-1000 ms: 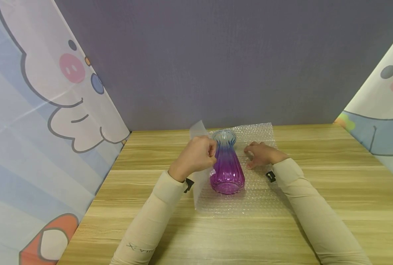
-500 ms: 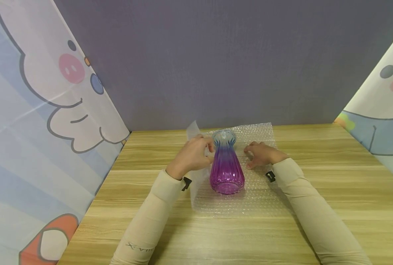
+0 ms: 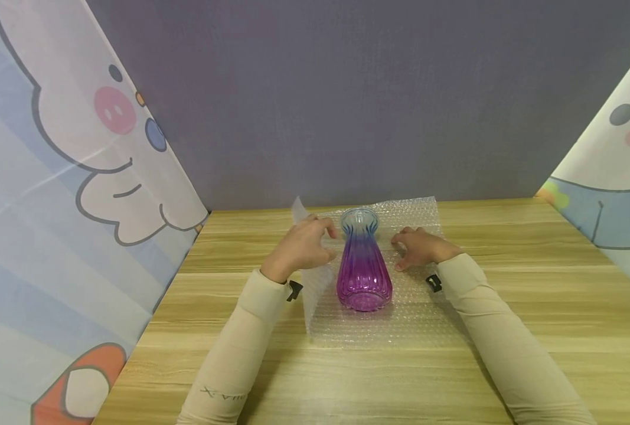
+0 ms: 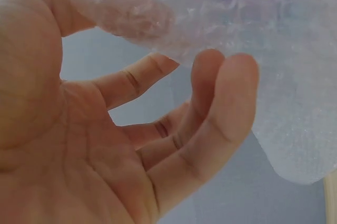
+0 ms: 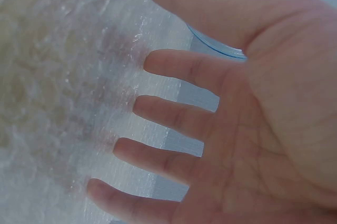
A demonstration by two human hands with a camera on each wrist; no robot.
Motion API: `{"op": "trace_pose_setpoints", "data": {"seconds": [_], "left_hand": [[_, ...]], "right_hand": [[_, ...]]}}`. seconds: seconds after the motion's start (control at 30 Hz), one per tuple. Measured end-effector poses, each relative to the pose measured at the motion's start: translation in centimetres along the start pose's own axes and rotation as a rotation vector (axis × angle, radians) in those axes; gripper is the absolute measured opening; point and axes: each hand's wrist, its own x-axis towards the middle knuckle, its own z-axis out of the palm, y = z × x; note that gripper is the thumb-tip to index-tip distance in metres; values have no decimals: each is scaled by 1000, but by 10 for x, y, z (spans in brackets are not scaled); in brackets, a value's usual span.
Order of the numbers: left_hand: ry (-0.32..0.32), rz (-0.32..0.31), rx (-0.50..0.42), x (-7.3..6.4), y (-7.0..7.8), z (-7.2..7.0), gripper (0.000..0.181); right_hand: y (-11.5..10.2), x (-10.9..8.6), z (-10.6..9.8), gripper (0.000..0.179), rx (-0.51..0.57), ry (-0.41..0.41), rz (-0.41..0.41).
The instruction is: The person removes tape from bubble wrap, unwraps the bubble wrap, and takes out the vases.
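Observation:
A glass vase (image 3: pixel 364 268), blue at the flared rim and purple toward the base, lies on its side on a sheet of bubble wrap (image 3: pixel 405 324). Left of the vase is my left hand (image 3: pixel 300 247), its thumb and fingers apart and loosely bent. The wrap's left side stands raised beside it; in the left wrist view the wrap (image 4: pixel 295 103) overlaps the thumb, which shows through it. On the vase's right, the fingertips of my right hand (image 3: pixel 420 247) rest on the flat wrap. The right wrist view shows those fingers (image 5: pixel 179 116) spread and nearly straight.
The wood-grain table (image 3: pixel 532 295) extends to both sides and toward me. A grey panel (image 3: pixel 368 106) rises at its back edge. Printed cartoon sheets (image 3: pixel 75 195) stand at left and right.
My left hand has opened its fingers and moved left, away from the vase. The wrap's raised left side has leaned outward to the left. My right hand and the vase stay put.

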Motion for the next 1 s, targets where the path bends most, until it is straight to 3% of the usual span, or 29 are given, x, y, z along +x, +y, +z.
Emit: {"op": "trace_pose_setpoints", "data": {"seconds": [0.2,0.37,0.67,1.0], "left_hand": [[9,-4,17,1,-5,-1,30],[15,-43,4,3,-10,-2,26],[69,-85,-22,8,-27,-2,21],[59,-164,-63,10,-45,-7,22]], "right_hand": [[1,0,0,71,2,-1,-1],[2,0,0,72,-2,0,-7],[1,0,0,74,6,-7,-6],[2,1,0,73,13,-10,0]]}}
